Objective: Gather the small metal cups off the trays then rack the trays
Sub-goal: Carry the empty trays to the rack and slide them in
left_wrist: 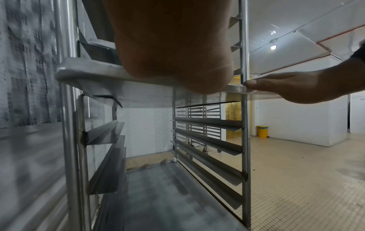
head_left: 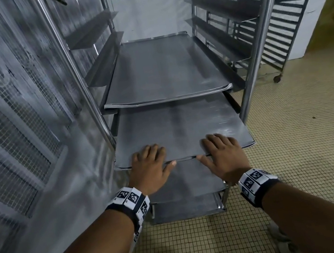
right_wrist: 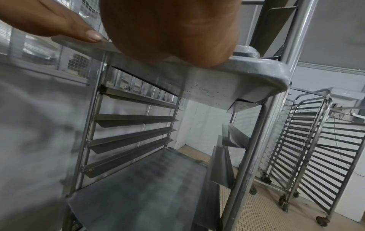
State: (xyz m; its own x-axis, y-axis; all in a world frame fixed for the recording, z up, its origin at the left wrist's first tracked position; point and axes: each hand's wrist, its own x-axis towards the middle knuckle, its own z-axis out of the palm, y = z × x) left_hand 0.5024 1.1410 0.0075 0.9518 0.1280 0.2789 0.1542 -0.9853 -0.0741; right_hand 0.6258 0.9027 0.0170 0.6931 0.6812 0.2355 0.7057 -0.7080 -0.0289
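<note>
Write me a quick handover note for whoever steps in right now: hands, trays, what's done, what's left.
Left hand and right hand: both flat, fingers straight, pressing on the front edge of the flat grey metal tray, which sticks partly out of the steel tray rack.
Another grey tray sits fully in, one level up.
No small metal cups in view.
Left: probably push this tray home.

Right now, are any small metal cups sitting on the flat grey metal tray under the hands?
No, the flat grey metal tray carries only both hands.
</note>
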